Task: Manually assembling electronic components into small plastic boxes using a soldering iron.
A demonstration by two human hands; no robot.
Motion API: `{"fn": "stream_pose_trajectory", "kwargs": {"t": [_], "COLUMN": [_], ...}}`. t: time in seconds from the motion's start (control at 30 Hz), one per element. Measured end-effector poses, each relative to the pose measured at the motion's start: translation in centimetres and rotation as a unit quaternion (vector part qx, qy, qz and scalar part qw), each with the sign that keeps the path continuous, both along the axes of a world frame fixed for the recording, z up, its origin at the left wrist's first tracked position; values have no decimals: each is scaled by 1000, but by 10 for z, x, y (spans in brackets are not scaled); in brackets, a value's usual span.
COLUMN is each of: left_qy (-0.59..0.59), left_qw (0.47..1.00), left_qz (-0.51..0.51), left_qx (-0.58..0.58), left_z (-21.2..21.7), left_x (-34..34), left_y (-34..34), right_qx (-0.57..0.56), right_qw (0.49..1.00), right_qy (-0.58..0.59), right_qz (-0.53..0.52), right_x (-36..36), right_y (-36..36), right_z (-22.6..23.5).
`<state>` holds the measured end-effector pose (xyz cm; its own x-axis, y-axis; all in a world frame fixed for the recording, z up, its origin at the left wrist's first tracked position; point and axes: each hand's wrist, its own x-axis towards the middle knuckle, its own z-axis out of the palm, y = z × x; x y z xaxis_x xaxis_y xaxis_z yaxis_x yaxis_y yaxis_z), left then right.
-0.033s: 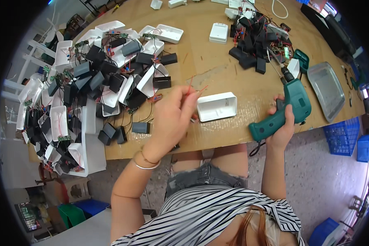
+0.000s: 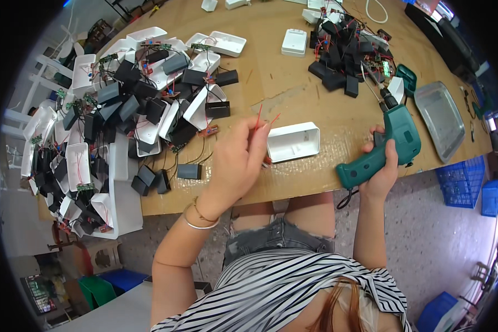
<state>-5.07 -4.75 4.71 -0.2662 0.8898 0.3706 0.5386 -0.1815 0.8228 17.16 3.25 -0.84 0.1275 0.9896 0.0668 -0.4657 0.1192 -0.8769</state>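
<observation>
Between the pinched thumb and fingers of my left hand [image 2: 235, 157] are thin red wires [image 2: 259, 117], their ends pointing up and away. Part of something small shows under those fingers, too hidden to name. Just right of that hand lies an open white plastic case [image 2: 296, 145], its hollow side up. My right hand [image 2: 383, 171] grips a green soldering gun [image 2: 395, 141] by its handle, fingers round the trigger area. The gun's thin metal tip points away, toward a heap of black boxes [image 2: 335, 61].
On the left spreads a big pile of white cases [image 2: 149, 130], black boxes and circuit boards with wires. A white closed case [image 2: 294, 42] lies farther back. To the right are a metal tray [image 2: 440, 122] and, below the table edge, a blue crate [image 2: 462, 185].
My left hand has shifted slightly and turned; the red wires stand more upright and apart. My right hand and the soldering gun have hardly moved.
</observation>
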Motion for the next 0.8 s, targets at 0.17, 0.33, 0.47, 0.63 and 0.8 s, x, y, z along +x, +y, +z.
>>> {"fn": "stream_pose_trajectory", "kwargs": {"t": [0.17, 0.33, 0.47, 0.63, 0.8], "left_qy": [-23, 161, 87, 206, 227], "left_qw": [998, 982, 995, 975, 972], "left_qz": [-50, -7, -38, -28, -26], "left_qx": [-27, 95, 41, 81, 61], "left_z": [-13, -25, -45, -53, -49], "left_x": [7, 13, 22, 25, 27], "left_y": [-2, 3, 6, 11, 12], "right_qx": [28, 31, 50, 50, -37], "right_qw": [999, 996, 997, 990, 976], "right_qy": [8, 72, 28, -101, -197], "right_qz": [19, 41, 59, 81, 83], "right_x": [7, 11, 20, 30, 34], "right_y": [-5, -38, -80, -120, -147], "right_z": [-4, 3, 0, 0, 4]}}
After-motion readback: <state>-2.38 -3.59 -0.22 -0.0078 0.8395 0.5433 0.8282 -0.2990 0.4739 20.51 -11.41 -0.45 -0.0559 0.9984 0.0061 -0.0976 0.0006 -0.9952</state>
